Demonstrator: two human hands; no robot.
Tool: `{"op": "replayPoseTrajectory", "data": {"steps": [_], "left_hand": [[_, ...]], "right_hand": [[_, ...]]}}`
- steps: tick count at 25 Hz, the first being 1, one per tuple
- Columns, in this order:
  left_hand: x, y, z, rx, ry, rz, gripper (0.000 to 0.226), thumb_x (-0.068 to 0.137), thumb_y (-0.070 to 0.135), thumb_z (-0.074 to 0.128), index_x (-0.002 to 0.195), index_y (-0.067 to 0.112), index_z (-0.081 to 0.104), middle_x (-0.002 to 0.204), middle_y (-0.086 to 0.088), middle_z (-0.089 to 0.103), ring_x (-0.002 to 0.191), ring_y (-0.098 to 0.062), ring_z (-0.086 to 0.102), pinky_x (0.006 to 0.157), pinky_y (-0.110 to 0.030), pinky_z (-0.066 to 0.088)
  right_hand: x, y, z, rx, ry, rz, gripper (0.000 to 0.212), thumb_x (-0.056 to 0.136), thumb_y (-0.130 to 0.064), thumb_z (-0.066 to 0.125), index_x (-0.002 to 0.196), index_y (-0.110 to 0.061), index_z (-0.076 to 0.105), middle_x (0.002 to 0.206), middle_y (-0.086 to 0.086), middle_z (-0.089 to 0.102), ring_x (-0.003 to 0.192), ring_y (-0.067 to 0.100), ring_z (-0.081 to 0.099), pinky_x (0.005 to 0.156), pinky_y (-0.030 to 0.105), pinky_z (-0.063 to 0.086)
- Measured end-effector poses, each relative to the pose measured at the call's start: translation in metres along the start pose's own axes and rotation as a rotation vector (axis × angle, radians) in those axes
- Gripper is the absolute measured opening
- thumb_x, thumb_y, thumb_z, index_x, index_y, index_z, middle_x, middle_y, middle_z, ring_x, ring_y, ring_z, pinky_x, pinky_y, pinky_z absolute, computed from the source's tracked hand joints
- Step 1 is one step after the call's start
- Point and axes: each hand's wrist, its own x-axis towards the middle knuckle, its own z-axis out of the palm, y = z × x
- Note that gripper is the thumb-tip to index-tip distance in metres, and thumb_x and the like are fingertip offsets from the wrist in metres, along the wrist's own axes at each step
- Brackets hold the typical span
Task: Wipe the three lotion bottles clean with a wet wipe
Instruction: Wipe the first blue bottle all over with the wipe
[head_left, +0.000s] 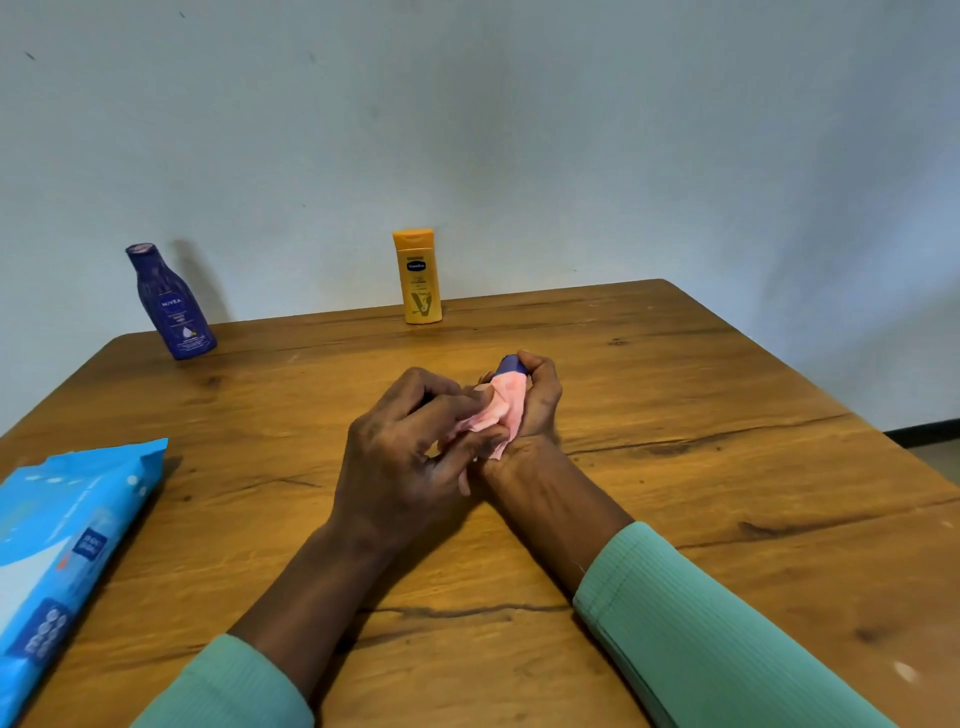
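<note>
Fingers (537, 379) of the right hand (535, 410) curl tightly around a small bottle (511, 365), of which only a dark blue end shows above the grip. A pale pink wipe (498, 415) is wrapped over the rest of that bottle. The left hand (410, 447) sits just beside it, with its fingertips (480, 397) pinched on the wipe's loose folds, so both hands meet over the middle of the wooden table (727, 415). Green sleeves (701, 639) cover both forearms.

Well apart from the hands, a dark blue bottle (174, 306) stands near the far left corner of the table, and a yellow bottle (420, 278) stands upright at the far edge, close to the grey wall (519, 130). A blue pack of wipes (62, 561) lies flat on the table at the near left.
</note>
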Motion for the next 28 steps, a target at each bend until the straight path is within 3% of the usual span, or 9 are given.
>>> {"op": "replayPoseTrajectory", "data": {"steps": [4, 7, 9, 13, 16, 20, 26, 28], "left_hand": [[-0.005, -0.008, -0.002, -0.004, -0.056, -0.063, 0.037, 0.089, 0.039, 0.075, 0.11, 0.009, 0.078, 0.1, -0.005, 0.069, 0.086, -0.01, 0.06, 0.069, -0.015, 0.048], [-0.004, -0.003, 0.003, 0.0, 0.017, -0.09, 0.039, 0.084, 0.038, 0.081, 0.108, 0.007, 0.079, 0.096, -0.007, 0.068, 0.085, -0.011, 0.059, 0.067, -0.018, 0.048], [0.0, 0.005, 0.007, 0.015, 0.073, -0.119, 0.04, 0.081, 0.035, 0.084, 0.107, 0.005, 0.079, 0.095, -0.009, 0.067, 0.085, -0.012, 0.059, 0.068, -0.013, 0.046], [0.003, 0.004, 0.001, 0.032, 0.024, -0.056, 0.039, 0.087, 0.037, 0.079, 0.111, 0.006, 0.078, 0.097, -0.009, 0.066, 0.087, -0.01, 0.055, 0.073, -0.006, 0.039], [0.001, -0.005, -0.005, 0.002, -0.084, -0.024, 0.038, 0.089, 0.037, 0.078, 0.114, 0.008, 0.077, 0.098, -0.004, 0.065, 0.086, -0.01, 0.057, 0.07, -0.015, 0.045], [-0.001, -0.01, -0.006, -0.013, -0.125, -0.042, 0.038, 0.085, 0.038, 0.081, 0.11, 0.01, 0.078, 0.097, -0.002, 0.068, 0.085, -0.009, 0.059, 0.069, -0.016, 0.048], [-0.007, 0.001, 0.001, -0.07, 0.065, -0.154, 0.042, 0.086, 0.046, 0.076, 0.104, 0.008, 0.081, 0.091, -0.003, 0.07, 0.076, -0.01, 0.062, 0.062, -0.02, 0.05], [-0.006, 0.005, 0.002, -0.119, 0.112, -0.219, 0.039, 0.085, 0.044, 0.078, 0.102, 0.01, 0.082, 0.09, -0.001, 0.07, 0.077, -0.009, 0.064, 0.062, -0.018, 0.05]], "right_hand": [[0.001, 0.006, -0.004, 0.077, 0.073, -0.09, 0.045, 0.086, -0.051, 0.067, 0.086, -0.007, 0.057, 0.057, 0.006, 0.055, 0.05, 0.019, 0.054, 0.048, 0.024, 0.049], [-0.007, 0.01, -0.002, 0.051, 0.048, -0.08, 0.05, 0.091, -0.05, 0.063, 0.068, -0.005, 0.061, 0.048, 0.005, 0.054, 0.041, 0.017, 0.055, 0.047, 0.022, 0.05], [-0.01, 0.013, 0.002, 0.021, 0.017, -0.053, 0.053, 0.092, -0.05, 0.06, 0.06, -0.008, 0.057, 0.047, 0.005, 0.051, 0.048, 0.018, 0.054, 0.055, 0.028, 0.047], [-0.007, 0.012, 0.002, -0.028, 0.027, -0.058, 0.049, 0.09, -0.052, 0.061, 0.068, -0.008, 0.055, 0.055, 0.005, 0.05, 0.057, 0.019, 0.051, 0.059, 0.03, 0.043], [-0.002, 0.008, -0.006, 0.012, 0.031, -0.063, 0.05, 0.088, -0.054, 0.063, 0.069, -0.008, 0.058, 0.055, 0.005, 0.053, 0.05, 0.018, 0.053, 0.052, 0.024, 0.047], [0.01, 0.008, -0.013, 0.021, 0.024, -0.072, 0.052, 0.081, -0.056, 0.068, 0.091, -0.005, 0.06, 0.063, 0.007, 0.059, 0.052, 0.018, 0.056, 0.052, 0.027, 0.048], [-0.007, 0.012, -0.006, -0.065, -0.118, 0.025, 0.043, 0.087, -0.049, 0.065, 0.074, -0.008, 0.06, 0.065, 0.006, 0.052, 0.054, 0.018, 0.053, 0.052, 0.026, 0.053], [-0.003, 0.014, -0.003, -0.063, -0.131, -0.001, 0.039, 0.089, -0.047, 0.06, 0.079, -0.009, 0.057, 0.066, 0.006, 0.053, 0.056, 0.018, 0.052, 0.053, 0.025, 0.052]]}}
